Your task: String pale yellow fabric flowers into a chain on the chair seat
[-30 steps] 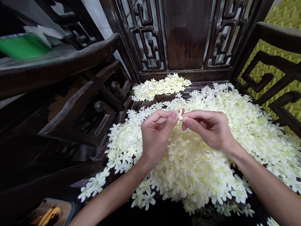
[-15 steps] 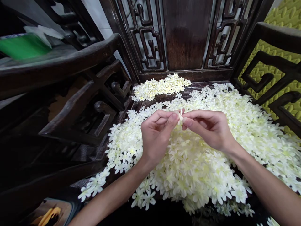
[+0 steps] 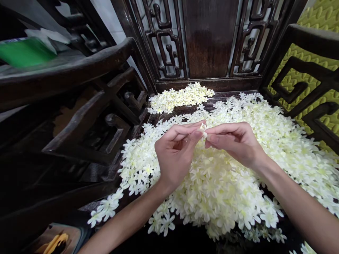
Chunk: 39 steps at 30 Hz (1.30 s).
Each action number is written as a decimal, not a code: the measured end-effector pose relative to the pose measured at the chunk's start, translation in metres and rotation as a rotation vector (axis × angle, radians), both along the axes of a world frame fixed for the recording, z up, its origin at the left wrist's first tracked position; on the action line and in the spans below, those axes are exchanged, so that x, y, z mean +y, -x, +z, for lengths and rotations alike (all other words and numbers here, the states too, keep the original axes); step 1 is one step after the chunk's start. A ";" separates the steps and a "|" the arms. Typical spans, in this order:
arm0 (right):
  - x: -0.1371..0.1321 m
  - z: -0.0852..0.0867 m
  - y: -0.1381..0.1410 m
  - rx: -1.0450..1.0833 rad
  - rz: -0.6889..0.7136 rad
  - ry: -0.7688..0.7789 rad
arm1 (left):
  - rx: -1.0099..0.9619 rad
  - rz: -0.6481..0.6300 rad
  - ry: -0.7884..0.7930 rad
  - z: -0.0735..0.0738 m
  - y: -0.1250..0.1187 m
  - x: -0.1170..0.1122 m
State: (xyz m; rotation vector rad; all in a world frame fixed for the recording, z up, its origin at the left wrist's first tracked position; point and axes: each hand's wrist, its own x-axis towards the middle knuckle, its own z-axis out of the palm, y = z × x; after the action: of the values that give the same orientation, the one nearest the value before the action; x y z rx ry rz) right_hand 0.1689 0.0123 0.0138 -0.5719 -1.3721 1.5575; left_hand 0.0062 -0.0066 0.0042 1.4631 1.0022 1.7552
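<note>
Between my fingertips is a small white flower (image 3: 203,130), held above a large heap of loose white flowers (image 3: 219,187) with pale yellow-green centres. My left hand (image 3: 177,150) pinches the flower from the left with thumb and forefinger. From the right, my right hand (image 3: 234,143) pinches it too, its fingertips almost touching the left ones. Fingers cover much of the flower, so its full shape is hidden. Both hands are closed.
A smaller cluster of white flowers (image 3: 181,97) lies along the back of the dark wooden seat. Carved wooden armrests (image 3: 106,116) enclose the sides, beneath a carved backrest (image 3: 210,38). A green packet (image 3: 28,52) sits upper left; yellow quilted material (image 3: 299,70) shows right.
My left hand has shifted slightly left and its fingers have turned a little around the flower. My right fingers have closed in slightly. The flower heap looks the same.
</note>
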 end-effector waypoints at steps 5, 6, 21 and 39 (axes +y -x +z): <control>0.001 0.000 0.000 -0.023 -0.009 -0.009 | 0.004 0.005 0.008 0.000 0.000 0.000; 0.000 0.001 0.000 -0.035 -0.021 -0.011 | 0.003 0.005 0.008 0.001 -0.001 -0.001; -0.005 -0.002 0.004 -0.281 -0.271 -0.223 | -0.007 -0.095 0.216 -0.002 0.002 0.000; 0.004 0.002 -0.010 -0.004 -0.336 -0.190 | -0.456 -0.224 0.371 0.001 0.006 0.004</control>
State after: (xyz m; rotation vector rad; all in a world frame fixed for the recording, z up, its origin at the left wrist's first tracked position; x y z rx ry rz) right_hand 0.1792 0.0161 0.0157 -0.6499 -1.3313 1.1448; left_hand 0.0006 -0.0025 0.0048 0.8556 0.8271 1.5412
